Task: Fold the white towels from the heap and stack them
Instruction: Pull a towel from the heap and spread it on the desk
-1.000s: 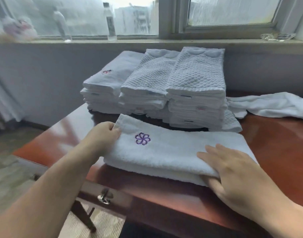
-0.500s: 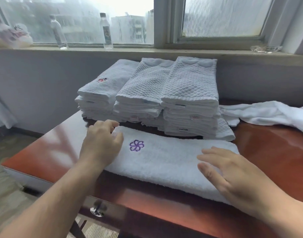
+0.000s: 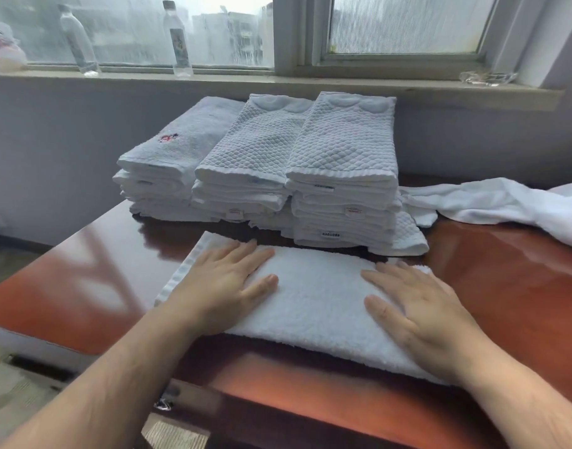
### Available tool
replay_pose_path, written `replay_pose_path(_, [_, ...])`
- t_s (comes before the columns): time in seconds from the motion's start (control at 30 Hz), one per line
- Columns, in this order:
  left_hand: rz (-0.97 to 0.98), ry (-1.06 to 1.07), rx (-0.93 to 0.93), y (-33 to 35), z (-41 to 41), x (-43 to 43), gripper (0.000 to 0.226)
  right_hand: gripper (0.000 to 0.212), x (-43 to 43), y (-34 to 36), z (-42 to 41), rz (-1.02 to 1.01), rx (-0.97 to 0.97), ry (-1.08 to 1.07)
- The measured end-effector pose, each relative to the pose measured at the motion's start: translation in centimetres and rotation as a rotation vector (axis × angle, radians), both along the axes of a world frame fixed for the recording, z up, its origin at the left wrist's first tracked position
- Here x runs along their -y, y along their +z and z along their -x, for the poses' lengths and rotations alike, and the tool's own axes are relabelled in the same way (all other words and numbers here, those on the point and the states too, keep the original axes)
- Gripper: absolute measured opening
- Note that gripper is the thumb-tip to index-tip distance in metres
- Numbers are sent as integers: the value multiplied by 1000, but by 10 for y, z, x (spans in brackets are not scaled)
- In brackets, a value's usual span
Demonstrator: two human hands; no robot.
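Observation:
A folded white towel lies flat on the reddish wooden table in front of me. My left hand presses flat on its left part, fingers straight, and hides the purple flower mark. My right hand lies flat on the towel's right part with fingers spread. Behind the towel stand three stacks of folded white towels, side by side. Unfolded white towels lie crumpled at the right of the table.
A grey windowsill runs behind the stacks, with two clear bottles and a glass dish on it. A drawer handle shows under the table's front edge. Floor lies at the lower left.
My left hand let go of the towel's left end and moved right onto it, covering the purple flower. My right hand came down flat on the towel. The view has moved closer.

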State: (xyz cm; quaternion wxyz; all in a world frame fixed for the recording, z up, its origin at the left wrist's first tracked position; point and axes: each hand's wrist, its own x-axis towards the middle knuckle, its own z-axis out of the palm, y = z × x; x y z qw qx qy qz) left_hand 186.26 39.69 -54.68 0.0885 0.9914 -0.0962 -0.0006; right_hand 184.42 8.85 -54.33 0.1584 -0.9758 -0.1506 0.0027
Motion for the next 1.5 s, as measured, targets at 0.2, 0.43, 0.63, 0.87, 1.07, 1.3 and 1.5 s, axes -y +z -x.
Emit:
replay_pose_path(0.2, [7,12,11,-3,1,1,73,39,7,-2,5,-533,52,-283])
replay_pose_path(0.43, [-8,13,-5,0,3,2,67,40,32,15,31,-1861,-440,-677])
replay_pose_path(0.63, [-16,-17,-30,3,12,4,67,68,31,13,68,-1753,-948,-208])
replay_pose_path(0.87, [86,3,-84,3,44,22,62,78,-30,3,100,-1969,-612,-57])
replay_pose_path(1.07, [548,18,-234,20,65,32,65,49,-57,9,99,-1917,-383,-413])
replay_pose_path(1.3, [260,156,-68,32,45,21,46,25,-47,10,57,-1850,-299,-635])
replay_pose_path(1.5, [115,108,-187,36,30,20,74,27,-20,13,40,-1925,-239,-529])
